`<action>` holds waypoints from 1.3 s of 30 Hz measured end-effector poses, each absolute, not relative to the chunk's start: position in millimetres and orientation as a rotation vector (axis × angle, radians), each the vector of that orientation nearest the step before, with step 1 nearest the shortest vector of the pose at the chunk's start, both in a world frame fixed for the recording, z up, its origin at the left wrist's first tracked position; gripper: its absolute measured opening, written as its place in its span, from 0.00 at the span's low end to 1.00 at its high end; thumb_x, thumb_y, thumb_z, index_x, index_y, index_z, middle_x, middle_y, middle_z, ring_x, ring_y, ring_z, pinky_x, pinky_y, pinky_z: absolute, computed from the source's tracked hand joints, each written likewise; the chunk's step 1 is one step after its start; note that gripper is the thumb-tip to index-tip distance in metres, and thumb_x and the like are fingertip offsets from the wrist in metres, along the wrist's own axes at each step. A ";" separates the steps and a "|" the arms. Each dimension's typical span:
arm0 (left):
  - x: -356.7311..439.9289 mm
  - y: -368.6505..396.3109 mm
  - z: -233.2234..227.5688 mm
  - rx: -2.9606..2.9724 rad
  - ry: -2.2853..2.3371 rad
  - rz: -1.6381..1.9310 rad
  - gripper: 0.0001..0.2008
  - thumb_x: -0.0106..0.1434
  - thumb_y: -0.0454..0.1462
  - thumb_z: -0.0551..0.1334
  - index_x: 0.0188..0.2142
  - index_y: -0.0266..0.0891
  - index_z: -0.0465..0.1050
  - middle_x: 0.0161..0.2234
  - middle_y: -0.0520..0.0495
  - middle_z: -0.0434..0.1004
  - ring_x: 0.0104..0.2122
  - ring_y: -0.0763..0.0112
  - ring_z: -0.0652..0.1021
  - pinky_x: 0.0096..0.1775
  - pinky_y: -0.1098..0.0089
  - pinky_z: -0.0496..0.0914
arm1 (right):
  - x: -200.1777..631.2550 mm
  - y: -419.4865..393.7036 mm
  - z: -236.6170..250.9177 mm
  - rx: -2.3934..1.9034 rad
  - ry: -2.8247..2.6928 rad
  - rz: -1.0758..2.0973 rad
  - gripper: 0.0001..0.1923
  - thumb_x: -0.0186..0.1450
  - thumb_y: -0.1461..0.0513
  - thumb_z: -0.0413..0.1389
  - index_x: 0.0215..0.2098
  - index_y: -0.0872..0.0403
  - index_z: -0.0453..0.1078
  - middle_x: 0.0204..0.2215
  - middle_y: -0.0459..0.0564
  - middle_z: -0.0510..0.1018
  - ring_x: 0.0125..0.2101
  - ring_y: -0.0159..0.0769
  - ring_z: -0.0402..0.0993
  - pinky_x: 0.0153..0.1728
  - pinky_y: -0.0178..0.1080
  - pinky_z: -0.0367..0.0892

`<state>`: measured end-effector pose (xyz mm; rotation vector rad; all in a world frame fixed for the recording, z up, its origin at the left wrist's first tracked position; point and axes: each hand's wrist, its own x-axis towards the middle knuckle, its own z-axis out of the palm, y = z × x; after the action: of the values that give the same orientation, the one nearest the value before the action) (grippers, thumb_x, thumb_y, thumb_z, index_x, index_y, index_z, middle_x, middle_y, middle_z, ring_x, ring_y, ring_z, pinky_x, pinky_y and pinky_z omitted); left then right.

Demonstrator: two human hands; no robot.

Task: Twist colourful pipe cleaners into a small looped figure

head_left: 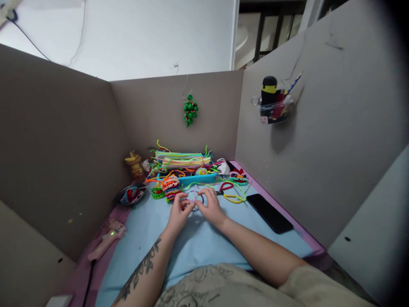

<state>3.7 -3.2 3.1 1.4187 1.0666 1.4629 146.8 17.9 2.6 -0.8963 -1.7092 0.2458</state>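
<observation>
Between my two hands is a small piece of bent pipe cleaners, with a light purple pipe cleaner [194, 194] and a darker purple curve beside it. My left hand [179, 209] pinches it from the left, and my right hand [211, 208] pinches it from the right, thumbs close together. Fingers hide part of the piece. Just beyond my right hand lie scissors [234, 198] with red and yellow handles. To the left of the fingers, a multicoloured striped bundle of pipe cleaners [171, 187] rests before a blue tray [204, 178].
Pipe cleaners [182, 160] are heaped on the tray. A black phone [270, 213] lies at right. At left are a dark bowl [130, 195] and a pink glue gun [107, 243] with a cord. Grey panels surround the table; a cup of tools [275, 108] hangs on the right one.
</observation>
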 end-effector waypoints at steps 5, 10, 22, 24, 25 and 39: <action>3.8 -6.9 4.1 1.560 1.093 1.365 0.18 0.53 0.41 0.62 0.40 0.40 0.56 0.26 0.55 0.66 0.22 0.79 0.69 0.24 0.77 0.60 | 150.2 23.4 0.9 -0.961 -1.774 0.251 0.07 0.54 0.65 0.54 0.32 0.52 0.70 0.43 0.52 0.65 0.48 0.42 0.59 0.50 0.45 0.54; 2.7 -6.5 1.4 1.647 1.114 1.283 0.19 0.54 0.40 0.61 0.43 0.39 0.56 0.26 0.54 0.67 0.21 0.79 0.67 0.23 0.77 0.59 | 151.9 29.5 0.1 -1.004 -1.768 0.484 0.05 0.53 0.66 0.54 0.21 0.54 0.70 0.42 0.51 0.67 0.47 0.40 0.60 0.50 0.43 0.53; -1.2 -5.5 1.1 1.670 1.350 1.519 0.14 0.55 0.41 0.59 0.39 0.37 0.64 0.26 0.51 0.71 0.23 0.75 0.71 0.25 0.74 0.63 | 154.3 39.3 -2.8 -0.967 -1.373 1.068 0.08 0.52 0.59 0.56 0.19 0.55 0.70 0.41 0.50 0.70 0.45 0.40 0.65 0.49 0.40 0.53; 1.5 -7.4 -1.1 1.723 1.341 1.460 0.14 0.56 0.41 0.59 0.41 0.37 0.64 0.26 0.50 0.73 0.24 0.74 0.72 0.27 0.74 0.64 | 152.9 38.8 -3.6 -0.959 -1.346 1.089 0.08 0.51 0.59 0.57 0.19 0.55 0.70 0.41 0.50 0.71 0.45 0.40 0.65 0.49 0.40 0.53; 3.0 -8.4 -1.8 1.748 1.337 1.435 0.15 0.56 0.41 0.59 0.42 0.37 0.64 0.27 0.49 0.74 0.24 0.74 0.72 0.28 0.73 0.64 | 152.2 38.6 -4.1 -0.954 -1.340 1.094 0.08 0.51 0.58 0.57 0.19 0.55 0.70 0.41 0.50 0.71 0.45 0.40 0.65 0.49 0.40 0.53; 2.4 -5.7 3.8 1.519 1.245 1.397 0.17 0.50 0.41 0.64 0.38 0.33 0.75 0.23 0.49 0.73 0.19 0.78 0.66 0.22 0.75 0.61 | 146.8 32.6 -8.6 -0.791 -1.444 1.084 0.05 0.53 0.60 0.57 0.24 0.54 0.69 0.30 0.46 0.72 0.35 0.34 0.68 0.42 0.40 0.60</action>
<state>2.4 -5.7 3.8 1.5192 1.2451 1.3975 146.8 32.6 -8.6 -0.7906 -1.4436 1.0841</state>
